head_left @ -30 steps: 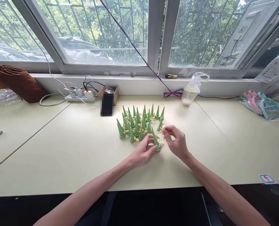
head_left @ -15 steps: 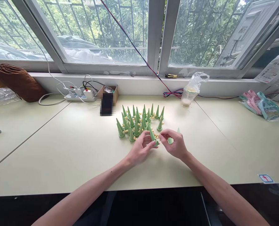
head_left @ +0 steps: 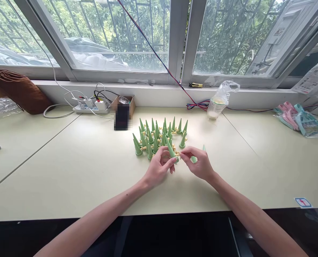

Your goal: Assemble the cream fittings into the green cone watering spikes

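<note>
My left hand (head_left: 157,166) is closed round the base of a green cone (head_left: 170,148), which it holds tilted, its tip leaning up and left. At the cone's base sits a small pale-yellow piece (head_left: 177,154), and the fingertips of my right hand (head_left: 198,162) pinch its outer end. Parts of another green cone (head_left: 193,159) show through and behind my right hand; whether it is gripped or stands on the table I cannot tell. Just beyond my hands, several green cones (head_left: 150,138) stand upright in a cluster, with small yellow pieces at their bases.
On the pale table (head_left: 94,185), a power strip (head_left: 90,108) and a cardboard box (head_left: 132,107) lie back left. A bagged cup (head_left: 216,107) stands back right, near bundled wires (head_left: 198,106). Pink and blue plastic items (head_left: 298,117) lie far right. A brown pouch (head_left: 21,91) is far left.
My left hand has lifted its cone and tilted it leftward. My right hand has moved in to the yellow piece at its base. Green parts of another cone now show around my right hand.
</note>
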Demonstrator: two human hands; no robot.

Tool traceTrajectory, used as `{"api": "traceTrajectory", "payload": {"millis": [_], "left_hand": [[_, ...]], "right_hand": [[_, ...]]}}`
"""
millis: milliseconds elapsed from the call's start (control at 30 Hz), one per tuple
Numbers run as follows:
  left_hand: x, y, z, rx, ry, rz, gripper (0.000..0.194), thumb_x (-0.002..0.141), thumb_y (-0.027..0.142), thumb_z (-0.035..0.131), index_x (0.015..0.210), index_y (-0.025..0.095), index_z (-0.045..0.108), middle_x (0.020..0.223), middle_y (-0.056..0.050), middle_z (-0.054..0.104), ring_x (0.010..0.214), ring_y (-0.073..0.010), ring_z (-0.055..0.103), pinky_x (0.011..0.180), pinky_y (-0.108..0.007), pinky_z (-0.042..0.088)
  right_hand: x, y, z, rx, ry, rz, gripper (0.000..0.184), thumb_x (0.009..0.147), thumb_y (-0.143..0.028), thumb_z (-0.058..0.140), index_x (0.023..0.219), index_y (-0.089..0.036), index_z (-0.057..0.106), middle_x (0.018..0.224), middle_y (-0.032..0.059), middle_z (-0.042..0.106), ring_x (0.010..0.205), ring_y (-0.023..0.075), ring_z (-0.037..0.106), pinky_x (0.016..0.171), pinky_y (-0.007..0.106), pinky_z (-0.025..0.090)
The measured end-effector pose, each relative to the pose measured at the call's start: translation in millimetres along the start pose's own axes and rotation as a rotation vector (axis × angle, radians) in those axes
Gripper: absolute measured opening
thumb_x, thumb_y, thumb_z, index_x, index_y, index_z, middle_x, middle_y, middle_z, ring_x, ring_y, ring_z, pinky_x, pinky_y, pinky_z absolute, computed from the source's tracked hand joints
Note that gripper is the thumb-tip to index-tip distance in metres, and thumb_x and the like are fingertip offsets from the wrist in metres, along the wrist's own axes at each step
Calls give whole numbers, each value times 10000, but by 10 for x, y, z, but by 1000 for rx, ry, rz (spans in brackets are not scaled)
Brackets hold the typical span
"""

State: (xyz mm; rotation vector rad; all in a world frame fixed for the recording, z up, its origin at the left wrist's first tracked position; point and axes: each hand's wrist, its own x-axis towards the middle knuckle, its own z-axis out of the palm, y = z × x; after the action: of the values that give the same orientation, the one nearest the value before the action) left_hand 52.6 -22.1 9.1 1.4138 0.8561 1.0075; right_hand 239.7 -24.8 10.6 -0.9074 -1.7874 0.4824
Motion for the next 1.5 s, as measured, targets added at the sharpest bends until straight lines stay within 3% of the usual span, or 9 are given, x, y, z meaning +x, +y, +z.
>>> {"api": "traceTrajectory", "payload": {"millis": [600, 733, 933, 1500], "left_hand": [[-17, -56, -37, 277, 81, 167, 351, 897, 419, 654, 1112, 215, 465, 922, -3, 588, 558, -93, 614, 532, -251, 566], [-10, -57, -32, 290, 117, 190, 363, 891, 416, 665, 1130, 215, 480, 915, -4, 583, 551, -93, 610, 527, -251, 567], [-3, -58, -45, 291, 160, 194, 402, 901, 424, 653, 1206, 200, 519, 885, -13, 596, 568, -107, 606, 530, -252, 553], [-13, -64, -51, 339, 183, 208, 452, 915, 420, 638, 1267, 156, 531, 852, -13, 604, 626, -123, 621, 564, -254, 534]], "right_hand": [[0, 46, 23, 5, -61, 84, 211, 998, -350, 534, 853, -204, 585, 673, -1, 612, 529, 123, 555, 510, 271, 488], [8, 26, 32, 3, -38, 70, 129, 979, -333, 572, 989, -209, 604, 755, 21, 656, 614, 143, 613, 549, 278, 535], [9, 21, 25, 7, -49, 31, 267, 958, -278, 593, 1223, -242, 589, 947, 53, 663, 683, 140, 639, 509, 250, 538], [20, 61, 26, -61, -14, -120, 170, 974, -184, 552, 1080, -229, 677, 959, 71, 664, 676, 124, 598, 529, 241, 538]]}}
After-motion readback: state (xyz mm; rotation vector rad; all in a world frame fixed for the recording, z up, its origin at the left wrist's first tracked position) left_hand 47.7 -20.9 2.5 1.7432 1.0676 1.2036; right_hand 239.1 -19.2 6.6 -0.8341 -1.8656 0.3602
